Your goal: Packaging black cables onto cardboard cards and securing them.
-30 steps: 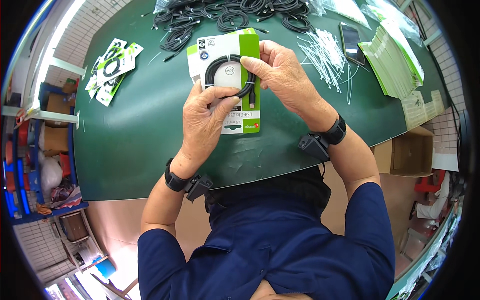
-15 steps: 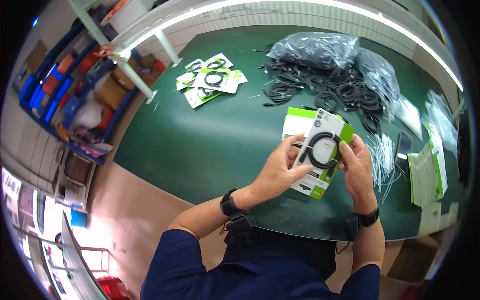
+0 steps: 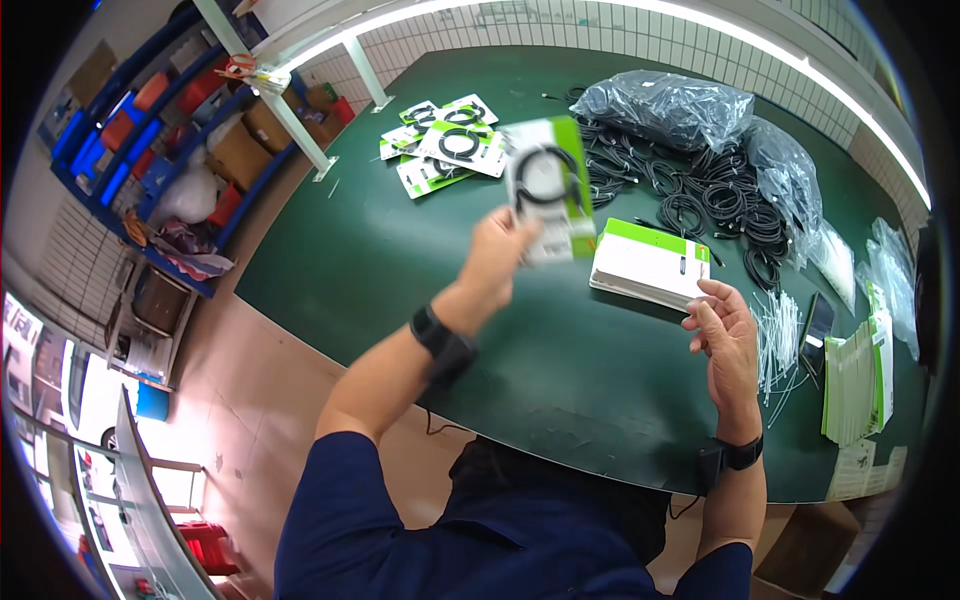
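Note:
My left hand (image 3: 492, 256) grips the lower left edge of a green and white card with a coiled black cable on it (image 3: 548, 190), blurred by motion and raised above the green table. My right hand (image 3: 722, 322) has its fingers partly bent and apart, with nothing seen in them. Right beside its fingertips lies a stack of blank green and white cards (image 3: 650, 262). To the far left of the held card is a loose pile of cards bearing coiled cables (image 3: 460, 146).
Many coiled black cables (image 3: 725, 195) lie at the back right, partly under clear plastic bags (image 3: 665, 105). White cable ties (image 3: 778, 340), a dark phone (image 3: 816, 325) and a standing row of cards (image 3: 852, 380) are at the right. A blue shelf rack (image 3: 150, 150) stands left of the table (image 3: 430, 300).
My left hand has carried the cable card up and left, away from my right hand. My right hand has let go of it. The card stack is now uncovered.

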A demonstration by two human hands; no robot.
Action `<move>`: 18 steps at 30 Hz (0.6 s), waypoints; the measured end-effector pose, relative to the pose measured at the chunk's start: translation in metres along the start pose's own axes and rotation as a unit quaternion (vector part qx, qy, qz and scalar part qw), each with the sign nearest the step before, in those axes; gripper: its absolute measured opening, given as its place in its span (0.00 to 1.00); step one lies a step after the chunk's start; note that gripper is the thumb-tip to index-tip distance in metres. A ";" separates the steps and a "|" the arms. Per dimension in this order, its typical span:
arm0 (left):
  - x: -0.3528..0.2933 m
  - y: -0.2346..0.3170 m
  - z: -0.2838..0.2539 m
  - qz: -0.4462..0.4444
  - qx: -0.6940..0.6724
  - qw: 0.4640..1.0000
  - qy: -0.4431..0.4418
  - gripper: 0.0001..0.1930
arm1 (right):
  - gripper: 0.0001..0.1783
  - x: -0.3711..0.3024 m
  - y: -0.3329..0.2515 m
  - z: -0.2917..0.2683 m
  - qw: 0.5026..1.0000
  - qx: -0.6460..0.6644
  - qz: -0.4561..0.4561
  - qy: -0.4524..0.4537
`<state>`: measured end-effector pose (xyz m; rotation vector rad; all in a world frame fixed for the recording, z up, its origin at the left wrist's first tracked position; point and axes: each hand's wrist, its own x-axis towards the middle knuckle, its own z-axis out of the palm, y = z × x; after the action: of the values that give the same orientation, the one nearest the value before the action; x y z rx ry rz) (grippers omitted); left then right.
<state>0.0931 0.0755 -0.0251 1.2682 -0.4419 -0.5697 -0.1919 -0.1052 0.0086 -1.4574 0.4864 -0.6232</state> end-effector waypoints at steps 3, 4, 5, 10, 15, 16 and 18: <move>0.071 0.041 -0.022 0.037 -0.003 0.996 0.079 0.11 | 0.18 0.001 0.007 -0.004 1.000 0.003 0.009 -0.016; 0.101 0.048 -0.038 0.064 0.003 0.993 0.097 0.15 | 0.17 0.002 0.009 -0.003 0.999 0.006 0.015 -0.028; 0.129 0.055 -0.049 0.065 0.003 0.993 0.096 0.15 | 0.17 0.002 0.008 -0.002 1.000 0.006 0.013 -0.027; 0.180 0.028 -0.085 -0.078 -0.064 0.989 0.110 0.26 | 0.15 -0.001 0.006 0.002 0.999 -0.011 0.019 -0.036; 0.156 -0.010 -0.059 -0.087 0.022 0.995 0.044 0.26 | 0.11 -0.003 0.010 -0.002 0.997 -0.070 0.012 -0.042; 0.154 -0.009 -0.055 -0.090 0.022 0.995 0.043 0.26 | 0.11 -0.003 0.011 -0.002 0.995 -0.089 0.011 -0.052; 0.152 -0.008 -0.046 -0.061 0.077 0.994 -0.040 0.23 | 0.10 -0.002 0.008 0.002 0.995 -0.092 0.013 -0.049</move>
<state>0.2390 0.0140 -0.0442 1.4297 -0.4847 -0.7033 -0.1916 -0.1019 0.0010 -1.6443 0.4952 -0.4934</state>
